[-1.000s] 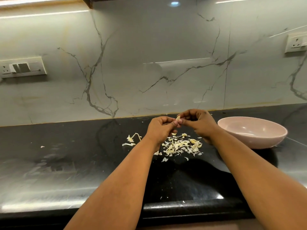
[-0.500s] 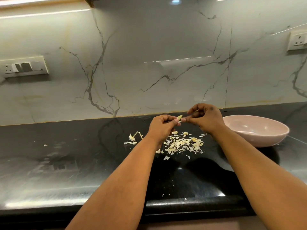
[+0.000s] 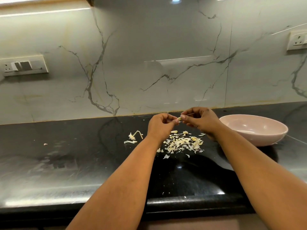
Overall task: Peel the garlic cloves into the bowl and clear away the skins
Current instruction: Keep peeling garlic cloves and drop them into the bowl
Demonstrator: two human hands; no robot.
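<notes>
Pinched between left hand (image 3: 160, 124) and right hand (image 3: 200, 121) at frame centre — garlic clove (image 3: 179, 119), held above skins (image 3: 182, 143) so peelings drop there.

We see bare black counter (image 3: 66, 163) stretching left, open for a hand, pile of garlic skins (image 3: 182, 144) under our hands in the middle, stem scraps (image 3: 133, 137) just left of it, pink bowl (image 3: 255, 138) blocking the right, marble wall (image 3: 149, 63) closing the back

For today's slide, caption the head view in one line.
Both hands, left hand and right hand, pinch a garlic clove above skins beside a pink bowl.
</notes>
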